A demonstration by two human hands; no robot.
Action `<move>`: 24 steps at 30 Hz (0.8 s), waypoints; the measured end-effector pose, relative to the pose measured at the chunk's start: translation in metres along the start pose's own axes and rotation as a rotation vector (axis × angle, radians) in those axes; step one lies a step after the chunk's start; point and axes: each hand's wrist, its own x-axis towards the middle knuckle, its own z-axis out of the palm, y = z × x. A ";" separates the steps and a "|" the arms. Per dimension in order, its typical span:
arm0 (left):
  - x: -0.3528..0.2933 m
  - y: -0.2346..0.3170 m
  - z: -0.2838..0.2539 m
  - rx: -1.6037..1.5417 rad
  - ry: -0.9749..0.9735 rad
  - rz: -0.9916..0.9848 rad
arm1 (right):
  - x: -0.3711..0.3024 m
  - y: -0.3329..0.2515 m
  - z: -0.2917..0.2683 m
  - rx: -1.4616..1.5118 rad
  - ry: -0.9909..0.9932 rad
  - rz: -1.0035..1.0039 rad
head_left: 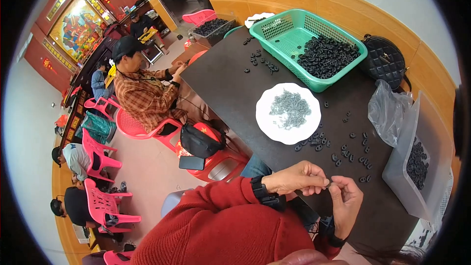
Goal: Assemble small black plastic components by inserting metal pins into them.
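The left hand [300,178] has its thumb and fingertips pinched together, meeting the tips of the right hand [346,201], whose thumb and forefinger curl toward each other with only a slight gap. Whatever sits between those fingertips is too small to make out.

Just beyond both hands, small black two-holed cord-lock pieces [362,179] lie loose in a scattered band on the dark brown table [380,218]. Past that band, ahead of the left hand, is a white scalloped plate [263,112] bearing a loose heap of thin, grey, spring-like bits [293,108]. Farther out from the hands stands a green perforated plastic basket [318,83]; similar black pieces are piled toward its right end, with a few strays on the mesh floor. To the right of the right hand, a translucent plastic bin [400,189] tilts, a smaller heap of black pieces inside. A crumpled clear plastic bag [390,113] lies against the bin's far end.
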 end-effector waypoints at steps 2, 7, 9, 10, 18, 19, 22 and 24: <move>0.003 -0.008 0.001 0.006 0.043 0.024 | -0.001 0.006 -0.001 -0.027 -0.004 0.023; -0.003 -0.009 0.011 0.156 0.160 0.149 | -0.001 0.009 0.000 -0.059 0.026 0.073; -0.005 -0.007 0.014 0.195 0.177 0.156 | 0.001 0.011 0.001 -0.055 0.004 0.069; -0.007 -0.006 0.015 0.238 0.192 0.161 | 0.000 0.012 0.002 -0.048 -0.015 0.064; -0.002 -0.025 0.003 0.528 0.211 0.262 | -0.004 0.017 -0.008 -0.215 0.061 0.088; 0.000 -0.027 -0.002 0.625 0.244 0.287 | -0.002 0.018 -0.009 -0.216 0.084 0.095; 0.009 -0.030 -0.008 0.924 0.354 0.389 | -0.005 0.017 -0.010 -0.239 0.146 0.114; 0.016 -0.032 -0.013 1.031 0.406 0.408 | -0.009 0.016 -0.009 -0.236 0.171 0.117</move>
